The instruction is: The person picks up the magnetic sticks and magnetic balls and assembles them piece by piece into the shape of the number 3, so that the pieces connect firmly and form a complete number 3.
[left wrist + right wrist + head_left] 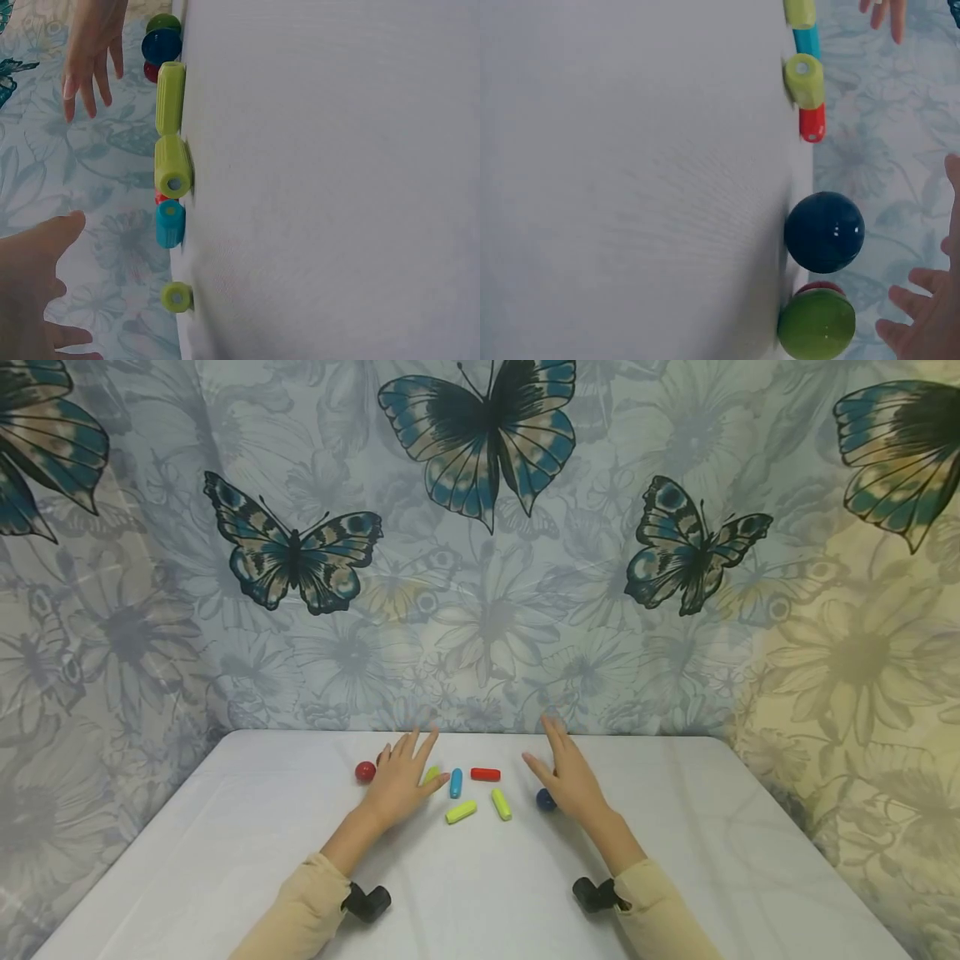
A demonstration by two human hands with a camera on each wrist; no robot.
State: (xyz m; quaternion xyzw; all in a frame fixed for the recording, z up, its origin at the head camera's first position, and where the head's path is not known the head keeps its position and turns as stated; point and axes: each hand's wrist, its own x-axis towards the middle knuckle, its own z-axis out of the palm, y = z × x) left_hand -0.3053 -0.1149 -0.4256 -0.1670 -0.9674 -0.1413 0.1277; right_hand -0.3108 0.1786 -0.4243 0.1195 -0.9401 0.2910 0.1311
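Note:
My left hand (397, 787) hovers over the table with its fingers spread, holding nothing. Just past it lie a red ball (365, 772) and a second, mostly covered one. A yellow-green ridged stick (431, 774) shows beside its thumb. Between the hands are a light blue stick (456, 783), a red stick (485, 774) and two more yellow-green sticks, the nearer one (461, 812) lying slantwise. My right hand (576, 785), also empty with extended fingers, is above a dark blue ball (546, 800). In the right wrist view a green ball (817, 324) partly covers a reddish ball (821, 286).
A white table (480, 877) spreads under everything. Behind it hangs a floral cloth with butterflies (491, 435), which also runs along both sides. Each wrist carries a black camera mount, such as the left one (367, 903).

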